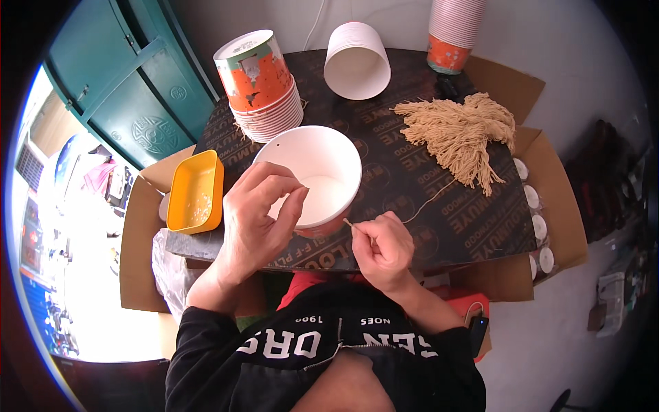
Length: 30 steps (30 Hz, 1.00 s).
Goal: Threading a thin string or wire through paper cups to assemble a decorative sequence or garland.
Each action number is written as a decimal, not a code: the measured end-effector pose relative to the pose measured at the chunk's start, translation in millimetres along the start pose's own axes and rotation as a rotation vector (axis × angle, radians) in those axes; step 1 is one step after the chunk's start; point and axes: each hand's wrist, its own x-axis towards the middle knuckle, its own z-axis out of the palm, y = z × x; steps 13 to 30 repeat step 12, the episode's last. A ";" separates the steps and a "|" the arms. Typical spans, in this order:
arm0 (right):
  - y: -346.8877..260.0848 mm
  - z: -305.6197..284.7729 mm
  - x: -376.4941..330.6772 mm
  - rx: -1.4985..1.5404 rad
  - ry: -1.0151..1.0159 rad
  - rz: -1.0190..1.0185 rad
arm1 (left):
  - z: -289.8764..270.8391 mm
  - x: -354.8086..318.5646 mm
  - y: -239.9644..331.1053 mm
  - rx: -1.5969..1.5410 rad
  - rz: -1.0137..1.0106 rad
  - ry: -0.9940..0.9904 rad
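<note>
A white-lined paper bucket stands open-side up near the table's front edge, with a small dark hole high in its far left wall. Over its left rim is my left hand, thumb and forefinger pinched together; whatever may be between the tips is too small to make out. My right hand, just right of the bucket, is closed on a beige string. A short end pokes out past the thumb towards the bucket, and the rest trails back to a bundle of cut strings at the right.
Left of the bucket sits a yellow tray with small pale bits inside. Behind stand a stack of orange printed buckets, a tilted white bucket and another tall stack. Cardboard boxes flank the dark table.
</note>
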 end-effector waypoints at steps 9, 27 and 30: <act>3.0 7.4 0.0 -0.036 0.009 -0.043 | -3.1 8.8 -11.7 -0.052 -0.109 -0.253; 3.2 8.5 0.1 -0.043 0.005 -0.045 | -6.3 16.3 -17.8 -0.141 -0.099 -0.419; 3.2 8.5 0.1 -0.043 0.005 -0.045 | -6.3 16.3 -17.8 -0.141 -0.099 -0.419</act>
